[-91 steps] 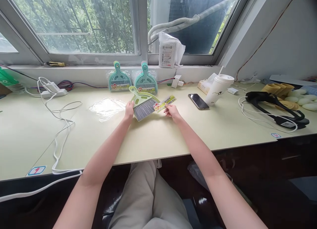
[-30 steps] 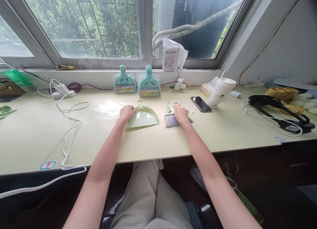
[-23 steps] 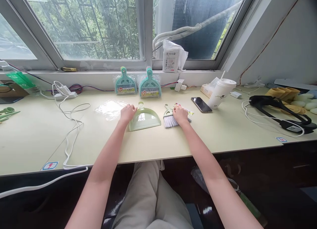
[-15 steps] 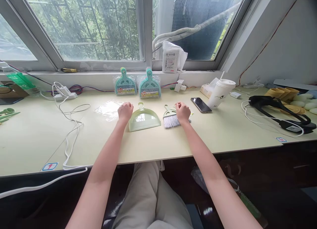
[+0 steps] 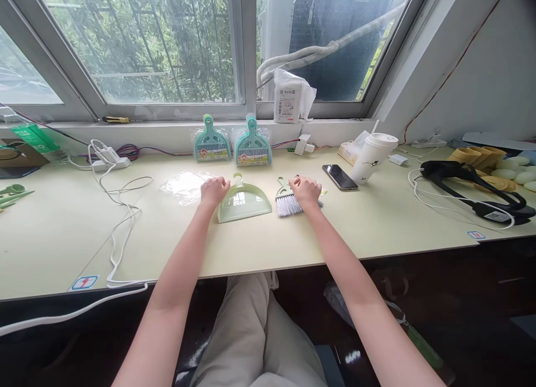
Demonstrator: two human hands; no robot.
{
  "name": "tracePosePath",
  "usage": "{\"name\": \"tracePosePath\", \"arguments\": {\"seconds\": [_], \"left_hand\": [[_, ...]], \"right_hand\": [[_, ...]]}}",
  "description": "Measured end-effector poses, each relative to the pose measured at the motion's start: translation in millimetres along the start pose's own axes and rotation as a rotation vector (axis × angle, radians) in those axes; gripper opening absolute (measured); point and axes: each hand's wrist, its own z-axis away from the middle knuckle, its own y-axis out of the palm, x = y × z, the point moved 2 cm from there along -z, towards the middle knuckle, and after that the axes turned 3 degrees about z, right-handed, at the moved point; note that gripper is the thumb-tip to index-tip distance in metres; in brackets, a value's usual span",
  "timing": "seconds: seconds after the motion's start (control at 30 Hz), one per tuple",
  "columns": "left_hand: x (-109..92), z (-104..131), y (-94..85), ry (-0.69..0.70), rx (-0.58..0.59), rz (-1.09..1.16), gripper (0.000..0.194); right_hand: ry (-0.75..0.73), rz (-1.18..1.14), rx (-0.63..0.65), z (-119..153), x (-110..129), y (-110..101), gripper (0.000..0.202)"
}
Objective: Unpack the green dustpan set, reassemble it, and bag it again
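A pale green dustpan [image 5: 245, 205] lies on the table with its wide lip toward me. My left hand [image 5: 214, 191] is at its left edge, fingers loosely uncurled and holding nothing; whether they touch the pan I cannot tell. To the right lies a small green hand brush [image 5: 288, 205] with grey-white bristles. Over the right part of the brush is my right hand [image 5: 306, 191], its fingers loosened and reaching left, with no visible grip. The hand hides part of the brush.
Two wrapped dustpan sets [image 5: 253, 144] lean at the sill. A crumpled clear plastic bag [image 5: 182, 187] lies left of my left hand. On the right are a phone [image 5: 340, 177], a lidded cup [image 5: 374, 158] and a black strap-like device [image 5: 477, 191]. White cables [image 5: 125, 214] cross the left side.
Both hands have loosened from fists, their fingers uncurling. The left hand has shifted slightly right, the right hand's fingers slightly left. The dustpan and brush have stayed in place.
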Motion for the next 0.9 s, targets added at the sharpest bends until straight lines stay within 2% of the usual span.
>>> {"name": "tracePosePath", "arguments": {"seconds": [0.13, 0.27, 0.4, 0.5, 0.6, 0.73, 0.9], "left_hand": [[-3.3, 1.2, 1.7, 0.088, -0.027, -0.007, 0.036], [-6.4, 2.5, 3.1, 0.121, -0.011, -0.048, 0.034], [-4.6, 0.9, 5.6, 0.110, 0.024, -0.077, 0.036], [-2.3, 0.2, 6.6, 0.095, 0.041, -0.090, 0.037], [-4.4, 2.3, 5.2, 0.090, 0.069, -0.095, 0.036], [-21.4, 10.0, 4.7, 0.159, 0.123, -0.023, 0.029], [-60.8, 28.7, 12.9, 0.301, 0.179, 0.105, 0.032]], "right_hand": [[-0.067, 0.145, 0.100, 4.8, 3.5, 8.9, 0.035], [-0.063, 0.114, 0.203, 5.2, 2.7, 11.1, 0.032], [-0.076, 0.088, 0.252, 6.2, 3.5, 8.7, 0.027], [-0.074, 0.056, 0.244, 7.2, 5.1, 7.8, 0.023], [-0.058, -0.003, 0.152, 7.2, 7.1, 7.7, 0.023], [-0.080, -0.102, 0.052, 9.0, 13.4, 9.7, 0.020], [-0.216, -0.163, 0.070, 14.6, 24.6, 12.7, 0.020]]}}
